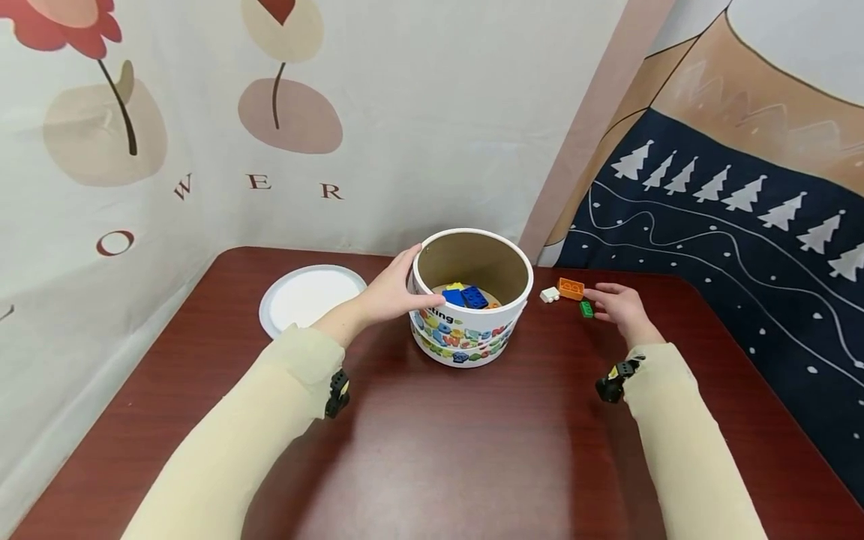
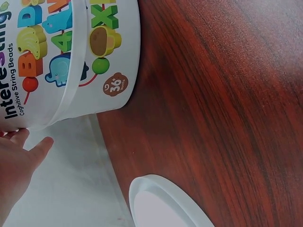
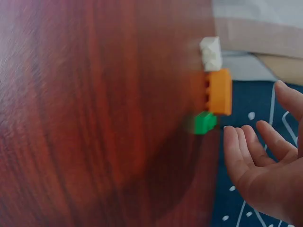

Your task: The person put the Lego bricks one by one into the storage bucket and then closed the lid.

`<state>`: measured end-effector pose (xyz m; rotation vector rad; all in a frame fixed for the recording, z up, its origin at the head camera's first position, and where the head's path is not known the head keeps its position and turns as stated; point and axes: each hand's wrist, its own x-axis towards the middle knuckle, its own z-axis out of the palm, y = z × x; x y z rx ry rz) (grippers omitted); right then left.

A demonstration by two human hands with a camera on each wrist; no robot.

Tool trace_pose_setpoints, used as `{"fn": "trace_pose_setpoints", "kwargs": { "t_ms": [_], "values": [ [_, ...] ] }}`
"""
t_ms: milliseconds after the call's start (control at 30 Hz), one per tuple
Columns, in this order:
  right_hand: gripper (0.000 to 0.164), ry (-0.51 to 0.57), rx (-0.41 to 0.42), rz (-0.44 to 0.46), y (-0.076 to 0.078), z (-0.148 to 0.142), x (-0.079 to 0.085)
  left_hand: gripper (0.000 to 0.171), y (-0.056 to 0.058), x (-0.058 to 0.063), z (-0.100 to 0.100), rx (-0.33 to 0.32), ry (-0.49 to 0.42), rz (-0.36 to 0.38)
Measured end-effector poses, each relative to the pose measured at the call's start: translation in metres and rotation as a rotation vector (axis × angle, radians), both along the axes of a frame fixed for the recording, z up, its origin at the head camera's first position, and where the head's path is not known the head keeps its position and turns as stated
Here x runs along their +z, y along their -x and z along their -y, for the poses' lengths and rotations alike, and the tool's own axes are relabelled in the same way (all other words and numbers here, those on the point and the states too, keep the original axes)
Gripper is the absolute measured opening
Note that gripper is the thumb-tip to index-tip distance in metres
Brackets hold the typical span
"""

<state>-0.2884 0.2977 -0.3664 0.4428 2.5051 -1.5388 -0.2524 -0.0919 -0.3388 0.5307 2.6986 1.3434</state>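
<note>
Left fingers [image 1: 398, 273] spread against a round bucket [image 1: 462, 346], right fingers [image 1: 601, 296] parted near a boxy orange brick [image 1: 571, 289].

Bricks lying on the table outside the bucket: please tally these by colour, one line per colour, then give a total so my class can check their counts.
White brick: 1
Orange brick: 1
Green brick: 1
Total: 3

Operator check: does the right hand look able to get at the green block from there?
Likely yes: the right hand appears empty, its fingertips close beside the green block, with nothing visible between them.
</note>
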Motion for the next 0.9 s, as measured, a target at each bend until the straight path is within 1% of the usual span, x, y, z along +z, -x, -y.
{"fn": "trace_pose_setpoints", "kwargs": {
  "t_ms": [33,233,300,467,633,767,900],
  "values": [
    [0.068,-0.01,-0.015,0.009,0.001,-0.002,-0.003,0.099,0.0,0.0,0.0,-0.001,-0.005,0.002],
    [0.068,0.004,-0.036,0.045,0.003,-0.003,-0.015,0.098,0.001,0.001,-0.001,-0.005,-0.021,-0.005],
    [0.066,0.003,-0.023,0.061,0.005,-0.001,-0.017,0.098,0.001,0.0,0.0,-0.002,-0.02,-0.001],
    [0.067,-0.046,0.016,0.111,0.011,-0.002,-0.024,0.099,0.001,-0.001,-0.001,-0.004,-0.022,0.005],
    [0.064,-0.086,0.048,0.118,0.014,-0.002,-0.028,0.099,0.0,-0.001,-0.001,0.008,-0.011,-0.004],
    [0.056,-0.128,0.063,0.116,0.016,0.0,-0.029,0.1,0.0,-0.001,0.0,0.015,-0.003,-0.007],
    [0.046,-0.198,0.1,0.106,0.017,0.002,-0.03,0.099,0.001,-0.002,0.0,0.006,-0.015,-0.01]
  ]
}}
